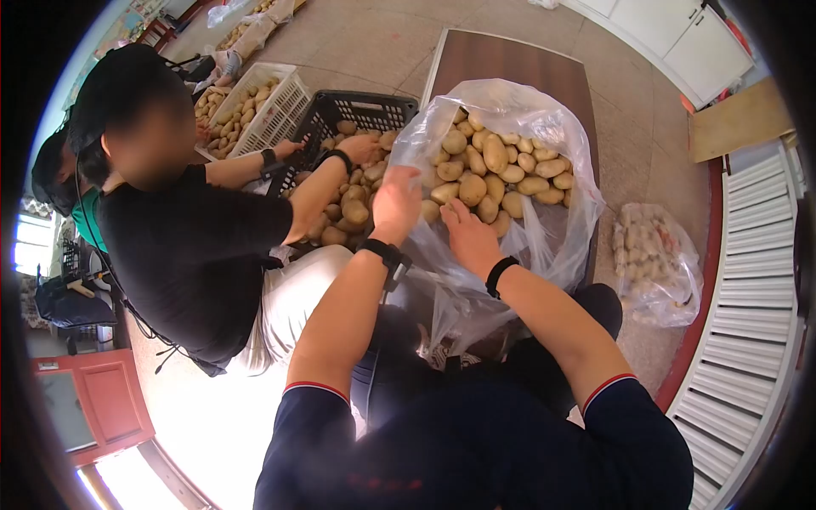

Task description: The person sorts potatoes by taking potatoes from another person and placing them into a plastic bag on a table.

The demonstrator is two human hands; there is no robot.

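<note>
A large clear plastic bag (pixel 578 127) lies open in front of me with many potatoes (pixel 495 153) inside. My left hand (pixel 398 204) is at the bag's left side, its fingers closed on the plastic near the rim. My right hand (pixel 470 236) reaches into the bag's near side with fingers apart, the tips touching the closest potatoes. No potato is visibly gripped in it. Loose, crumpled plastic (pixel 476 297) hangs below my hands toward my lap.
The bag rests on a brown board (pixel 510 64). To the left, a co-worker (pixel 187 229) reaches into a black crate (pixel 361 104) of potatoes. A white crate (pixel 289 98) stands beyond. A filled plastic bag (pixel 654 263) sits on the floor at right, near a white radiator (pixel 735 314).
</note>
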